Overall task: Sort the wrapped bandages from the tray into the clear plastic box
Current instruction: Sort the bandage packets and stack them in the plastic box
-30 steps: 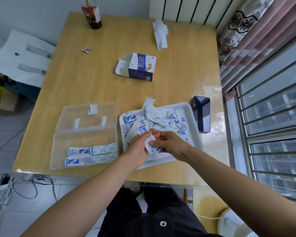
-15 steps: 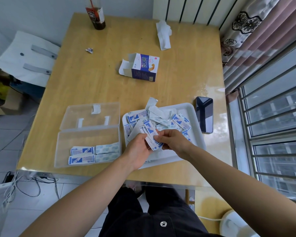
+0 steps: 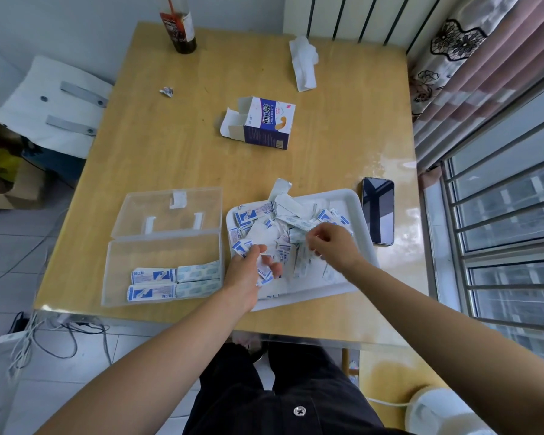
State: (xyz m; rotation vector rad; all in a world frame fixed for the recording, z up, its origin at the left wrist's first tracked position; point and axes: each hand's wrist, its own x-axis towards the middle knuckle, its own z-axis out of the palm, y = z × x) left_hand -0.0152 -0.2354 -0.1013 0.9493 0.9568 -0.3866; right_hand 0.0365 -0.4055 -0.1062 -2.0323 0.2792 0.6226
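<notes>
Sorting in progress over the tray (image 3: 363, 211), near the front edge of the tabletop (image 3: 170, 152).
Left hand (image 3: 248, 273) gripped a small sheaf of wrapped bandages (image 3: 266, 273) at the tray's left side. Right hand (image 3: 335, 246) curled over the loose pile; could not tell if it pinched one. Clear plastic box (image 3: 113, 277), lid open, sat just left of the tray, with sorted rows along its front wall. Wrappers judged light, thin and slippery: pinch across the flat faces, squared into a stack.
</notes>
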